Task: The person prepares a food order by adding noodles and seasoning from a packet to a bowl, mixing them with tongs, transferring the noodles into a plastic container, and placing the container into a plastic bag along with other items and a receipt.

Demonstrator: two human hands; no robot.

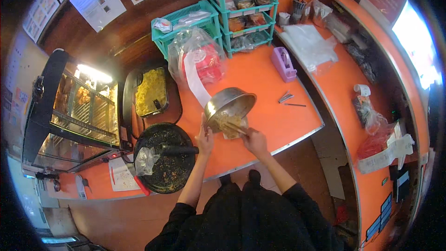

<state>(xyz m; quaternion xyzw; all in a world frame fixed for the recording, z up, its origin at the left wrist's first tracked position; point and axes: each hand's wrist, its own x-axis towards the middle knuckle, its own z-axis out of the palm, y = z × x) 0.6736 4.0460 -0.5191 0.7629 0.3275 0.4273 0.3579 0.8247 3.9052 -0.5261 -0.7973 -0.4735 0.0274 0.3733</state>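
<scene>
My left hand (204, 137) grips the side of a steel mixing bowl (232, 98), which is tipped toward me over the counter. Inside its lower part lies a pale, beige food (227, 121) that looks like noodles or shreds. Closed around thin brown sticks that look like chopsticks (236, 127), my right hand (255, 142) has their tips in the food. Just under the bowl's rim sits a small, light brown container or bag (232, 135), partly hidden by the bowl and sticks.
Left of my arms stands a round black pan (169, 176) with a plastic bag (145, 161) on it. Behind it are a tray of yellow food (151, 90) and a lit glass cabinet (83, 107). A bagged red package (204, 62), teal racks (246, 11) and a purple tape dispenser (283, 65) stand farther back.
</scene>
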